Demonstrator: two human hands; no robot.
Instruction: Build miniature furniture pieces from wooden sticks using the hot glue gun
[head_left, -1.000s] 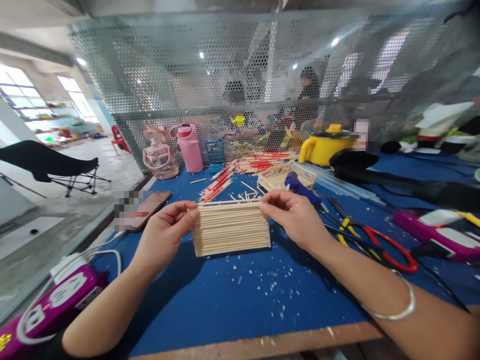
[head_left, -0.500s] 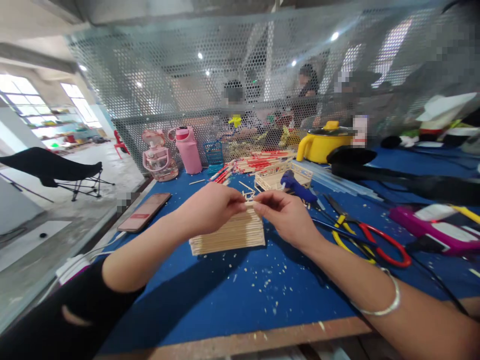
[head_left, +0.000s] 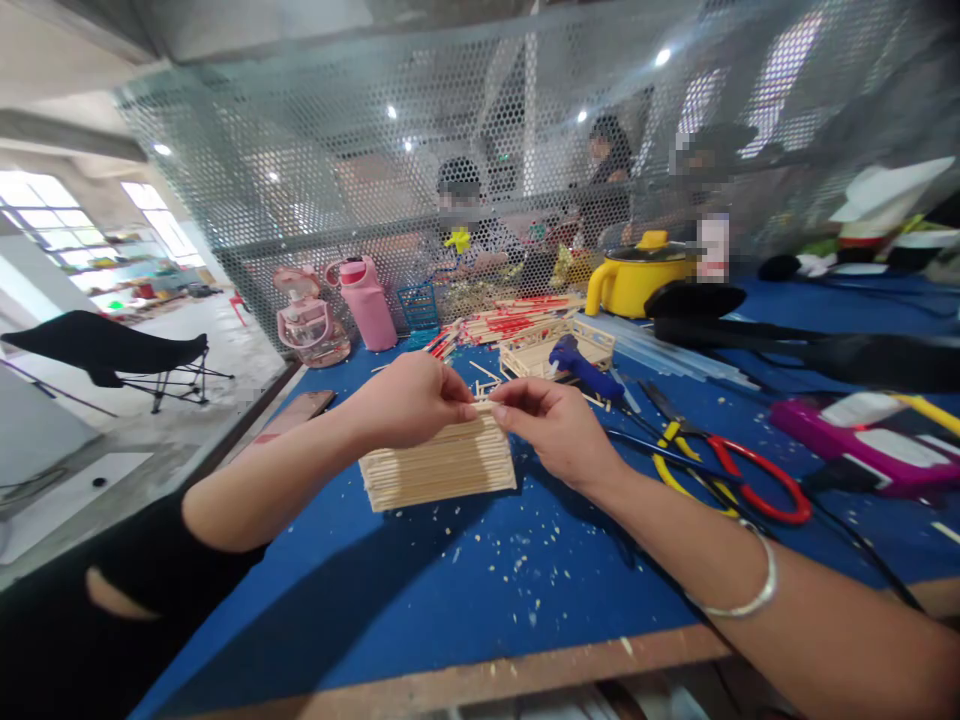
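Observation:
A box-like piece built of pale wooden sticks (head_left: 442, 464) stands on the blue tabletop (head_left: 480, 600). My left hand (head_left: 412, 400) is closed at its top edge, thumb and fingers pinched near the right end. Just beside it, my right hand (head_left: 551, 425) pinches at the top right corner of the same piece. Whether a separate small stick lies between the fingertips is too small to tell. Behind my hands, a blue glue gun (head_left: 585, 368) leans on a tray-shaped stick frame (head_left: 525, 360).
Scissors with red handles (head_left: 765, 480) and yellow-handled pliers (head_left: 667, 450) lie right of my right hand. A magenta tool (head_left: 862, 445) is farther right. Pink bottles (head_left: 367, 305), red-tipped sticks (head_left: 517, 318) and a yellow pot (head_left: 637, 285) line the back. A phone (head_left: 300, 415) lies left.
The view has shifted slightly, so most things appear a little farther left. The stick piece looks slightly turned, with more of its left end showing. Both hands keep their pinch at its top.

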